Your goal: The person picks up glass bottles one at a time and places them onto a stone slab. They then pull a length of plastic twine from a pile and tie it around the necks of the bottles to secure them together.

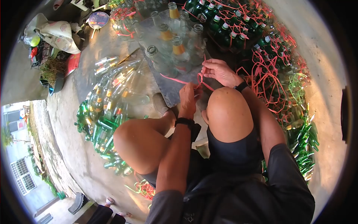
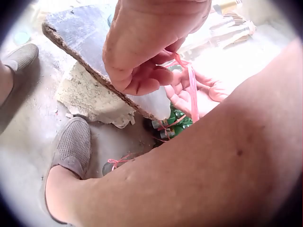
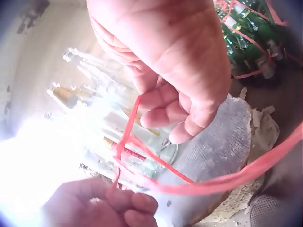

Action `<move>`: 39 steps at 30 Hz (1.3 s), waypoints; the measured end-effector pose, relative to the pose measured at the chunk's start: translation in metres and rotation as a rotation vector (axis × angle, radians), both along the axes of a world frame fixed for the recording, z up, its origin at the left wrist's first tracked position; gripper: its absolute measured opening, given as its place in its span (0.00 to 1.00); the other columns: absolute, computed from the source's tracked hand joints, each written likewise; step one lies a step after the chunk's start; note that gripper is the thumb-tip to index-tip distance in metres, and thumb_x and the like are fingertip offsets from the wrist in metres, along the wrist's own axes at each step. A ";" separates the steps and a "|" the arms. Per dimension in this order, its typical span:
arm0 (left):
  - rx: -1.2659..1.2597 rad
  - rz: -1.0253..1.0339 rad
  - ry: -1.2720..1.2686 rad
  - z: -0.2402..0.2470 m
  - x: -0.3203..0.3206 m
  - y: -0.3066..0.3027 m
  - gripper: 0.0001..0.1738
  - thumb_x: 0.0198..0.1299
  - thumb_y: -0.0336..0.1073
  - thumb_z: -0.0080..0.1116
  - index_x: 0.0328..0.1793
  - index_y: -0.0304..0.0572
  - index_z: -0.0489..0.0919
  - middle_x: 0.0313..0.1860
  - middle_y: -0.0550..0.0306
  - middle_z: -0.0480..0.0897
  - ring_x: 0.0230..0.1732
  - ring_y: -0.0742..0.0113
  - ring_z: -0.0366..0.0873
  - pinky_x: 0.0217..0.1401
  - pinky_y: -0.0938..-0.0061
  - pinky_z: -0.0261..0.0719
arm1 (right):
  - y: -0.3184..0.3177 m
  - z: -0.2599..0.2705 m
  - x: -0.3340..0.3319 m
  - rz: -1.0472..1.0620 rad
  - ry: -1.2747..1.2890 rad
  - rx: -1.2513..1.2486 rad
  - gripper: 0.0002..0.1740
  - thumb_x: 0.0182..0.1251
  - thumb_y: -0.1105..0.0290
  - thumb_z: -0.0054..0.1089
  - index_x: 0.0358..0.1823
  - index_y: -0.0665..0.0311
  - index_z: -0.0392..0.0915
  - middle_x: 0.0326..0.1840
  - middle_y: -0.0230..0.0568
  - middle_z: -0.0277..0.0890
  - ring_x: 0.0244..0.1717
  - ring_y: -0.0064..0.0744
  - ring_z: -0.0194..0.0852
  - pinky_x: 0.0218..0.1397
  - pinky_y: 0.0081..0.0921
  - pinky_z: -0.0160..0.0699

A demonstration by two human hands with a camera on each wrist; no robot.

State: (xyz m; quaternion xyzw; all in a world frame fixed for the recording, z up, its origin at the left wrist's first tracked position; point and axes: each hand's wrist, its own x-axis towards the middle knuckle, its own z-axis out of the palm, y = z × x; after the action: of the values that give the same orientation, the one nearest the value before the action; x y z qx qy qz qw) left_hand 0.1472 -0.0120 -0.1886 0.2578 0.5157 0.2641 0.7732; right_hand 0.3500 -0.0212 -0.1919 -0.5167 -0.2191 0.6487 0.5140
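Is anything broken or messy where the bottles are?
Yes. The grey slab under the standing bottles has a ragged, crumbling edge near the shoe. Beside it, a heap of bottles lies tipped over on the ground, and loose red string sprawls in tangles.

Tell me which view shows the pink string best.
Right wrist: the pink string runs large from the right hand to the left hand. Head shows it small; left wrist only a short strand.

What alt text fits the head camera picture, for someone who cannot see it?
The left hand and right hand pinch a red string running to clear bottles on a slab; green bottles lie nearby.
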 end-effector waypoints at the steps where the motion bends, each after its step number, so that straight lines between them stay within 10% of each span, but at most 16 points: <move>1: -0.012 0.038 0.019 0.000 -0.003 -0.001 0.10 0.59 0.39 0.55 0.39 0.40 0.80 0.35 0.54 0.85 0.33 0.65 0.82 0.39 0.69 0.79 | -0.001 -0.001 0.003 -0.033 0.088 0.007 0.11 0.73 0.63 0.64 0.47 0.62 0.80 0.41 0.36 0.81 0.47 0.30 0.82 0.59 0.34 0.81; 6: -0.064 0.153 -0.001 -0.017 -0.019 -0.002 0.11 0.59 0.38 0.54 0.38 0.39 0.81 0.35 0.53 0.85 0.35 0.64 0.83 0.40 0.67 0.80 | -0.011 -0.001 0.030 -0.209 0.396 0.014 0.07 0.72 0.68 0.63 0.45 0.63 0.80 0.35 0.35 0.80 0.41 0.33 0.82 0.50 0.35 0.84; 10: -0.048 0.276 -0.021 -0.012 -0.029 -0.002 0.12 0.61 0.38 0.52 0.40 0.36 0.80 0.36 0.51 0.84 0.35 0.64 0.83 0.38 0.66 0.81 | -0.016 0.007 0.052 -0.321 0.419 -0.054 0.07 0.72 0.69 0.64 0.44 0.65 0.80 0.27 0.27 0.73 0.19 0.12 0.58 0.25 0.14 0.60; 14: 0.072 0.451 0.071 0.008 -0.036 0.012 0.12 0.63 0.38 0.51 0.40 0.36 0.78 0.36 0.51 0.84 0.36 0.63 0.83 0.36 0.67 0.82 | -0.023 0.029 0.070 -0.337 0.270 -0.064 0.08 0.71 0.70 0.64 0.43 0.67 0.79 0.26 0.27 0.69 0.15 0.13 0.51 0.16 0.15 0.48; 21: 0.252 0.595 0.041 0.038 -0.065 0.048 0.10 0.66 0.38 0.54 0.46 0.39 0.75 0.38 0.54 0.82 0.37 0.62 0.82 0.38 0.69 0.80 | -0.044 0.069 0.116 -0.369 0.085 0.030 0.08 0.69 0.68 0.67 0.41 0.64 0.80 0.25 0.25 0.69 0.13 0.12 0.50 0.14 0.16 0.46; 31: 0.529 0.298 0.053 0.053 -0.094 0.047 0.14 0.64 0.36 0.60 0.52 0.37 0.78 0.51 0.51 0.80 0.52 0.58 0.81 0.55 0.62 0.82 | -0.187 0.114 0.213 -0.626 0.059 0.171 0.10 0.71 0.69 0.64 0.50 0.62 0.80 0.28 0.24 0.70 0.16 0.12 0.52 0.16 0.15 0.49; 33: 0.314 0.528 -0.017 0.078 -0.088 0.045 0.15 0.66 0.32 0.58 0.57 0.34 0.77 0.53 0.50 0.79 0.57 0.58 0.79 0.57 0.63 0.84 | -0.223 0.123 0.226 -0.666 0.051 0.236 0.10 0.72 0.69 0.65 0.50 0.63 0.80 0.27 0.23 0.68 0.17 0.12 0.52 0.16 0.15 0.49; 39: 0.575 0.309 0.129 0.086 -0.107 0.041 0.16 0.68 0.26 0.52 0.61 0.31 0.77 0.52 0.53 0.79 0.53 0.63 0.79 0.57 0.64 0.83 | -0.321 0.109 0.278 -1.206 -0.138 0.243 0.11 0.77 0.70 0.58 0.55 0.66 0.78 0.26 0.24 0.63 0.16 0.14 0.49 0.17 0.14 0.49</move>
State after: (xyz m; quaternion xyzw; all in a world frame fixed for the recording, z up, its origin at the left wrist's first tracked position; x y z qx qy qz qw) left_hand 0.0398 0.0295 -0.1024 0.4005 0.5011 0.4959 0.5853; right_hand 0.6280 -0.3424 -0.0824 -0.5279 0.0064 0.1796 0.8301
